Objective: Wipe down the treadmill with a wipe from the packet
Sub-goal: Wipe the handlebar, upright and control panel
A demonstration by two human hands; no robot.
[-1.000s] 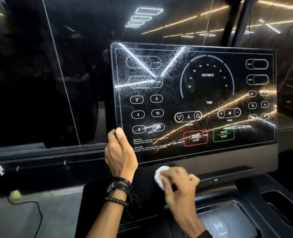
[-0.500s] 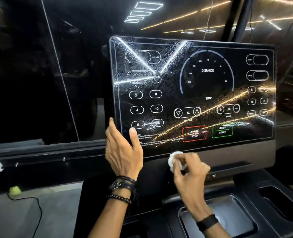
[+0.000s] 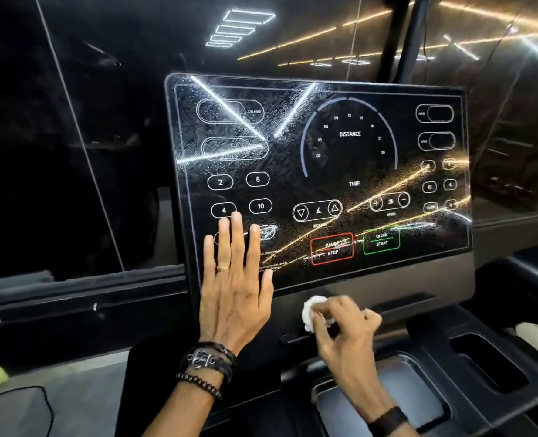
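head view caught me mid-wipe: my right hand (image 3: 344,326) pinched the balled wipe (image 3: 312,312) against the dark strip just under the console screen (image 3: 324,171); my left hand (image 3: 234,279) lay flat, fingers (image 3: 237,234) straight, on the glass. next i judged the wipe should travel along that strip.

head cam: worn on my head, the only view | faces forward and slightly down at the treadmill console (image 3: 321,184) | close, console fills mid-frame, within my arms' reach | my forearms enter from the bottom edge | wide-angle, edges bowed
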